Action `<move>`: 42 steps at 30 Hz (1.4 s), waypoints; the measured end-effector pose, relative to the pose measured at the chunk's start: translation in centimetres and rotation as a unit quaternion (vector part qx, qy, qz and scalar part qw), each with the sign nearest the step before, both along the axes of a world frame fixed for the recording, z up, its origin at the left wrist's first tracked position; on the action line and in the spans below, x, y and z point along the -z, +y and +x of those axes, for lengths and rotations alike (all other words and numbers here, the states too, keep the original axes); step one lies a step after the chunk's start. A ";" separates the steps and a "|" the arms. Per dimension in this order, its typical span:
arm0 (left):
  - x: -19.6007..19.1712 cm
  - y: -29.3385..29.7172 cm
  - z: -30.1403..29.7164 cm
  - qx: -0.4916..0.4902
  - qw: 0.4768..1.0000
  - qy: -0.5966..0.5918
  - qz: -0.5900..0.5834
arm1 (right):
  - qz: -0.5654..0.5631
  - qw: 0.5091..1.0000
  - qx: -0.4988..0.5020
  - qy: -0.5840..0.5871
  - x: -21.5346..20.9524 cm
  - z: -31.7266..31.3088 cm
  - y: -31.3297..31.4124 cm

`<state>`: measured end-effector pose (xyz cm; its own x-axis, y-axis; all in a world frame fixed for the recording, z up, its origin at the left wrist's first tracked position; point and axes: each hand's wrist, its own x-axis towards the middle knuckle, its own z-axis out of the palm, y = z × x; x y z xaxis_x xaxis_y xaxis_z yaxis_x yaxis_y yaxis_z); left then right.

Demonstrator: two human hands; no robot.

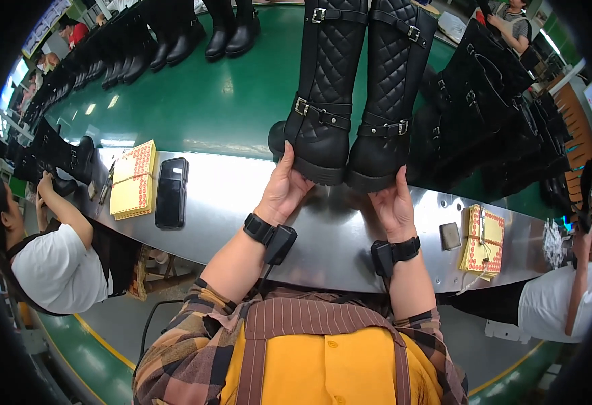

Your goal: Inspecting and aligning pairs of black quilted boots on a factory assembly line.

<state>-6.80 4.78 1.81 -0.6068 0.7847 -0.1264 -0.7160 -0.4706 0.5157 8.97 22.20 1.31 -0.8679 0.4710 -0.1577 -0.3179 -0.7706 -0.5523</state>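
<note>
A pair of tall black boots stands upright before me, quilted on the shafts, with buckled straps and thick ridged soles. My left hand (285,187) grips the left boot (328,74) low down, thumb along its side and fingers under the sole. Likewise, my right hand (394,206) has the right boot (392,84) by the heel, thumb up its outer side and fingers partly hidden beneath. The two heels are side by side above the inner edge of the steel worktop (235,196). Both wrists wear black straps with small boxes.
On the left lie a yellow card stack (132,181) and a black phone (172,193); on the right, another card stack (483,241) and a small grey block (450,236). Black boots crowd the green surface (208,101) beyond. Co-workers sit at left (63,263) and right (556,297).
</note>
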 end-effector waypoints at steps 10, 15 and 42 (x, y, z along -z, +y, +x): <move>-0.1 -0.1 0.7 0.094 0.987 -0.097 0.085 | 0.019 0.995 -0.083 0.049 -0.4 0.4 -0.7; -1.7 -0.2 1.6 0.140 0.939 -0.220 0.223 | 0.433 0.885 0.073 -0.154 -0.8 0.0 -2.2; -2.5 -2.3 1.8 0.199 0.971 0.101 -0.088 | 0.686 0.701 0.105 -0.165 -12.4 10.5 -4.0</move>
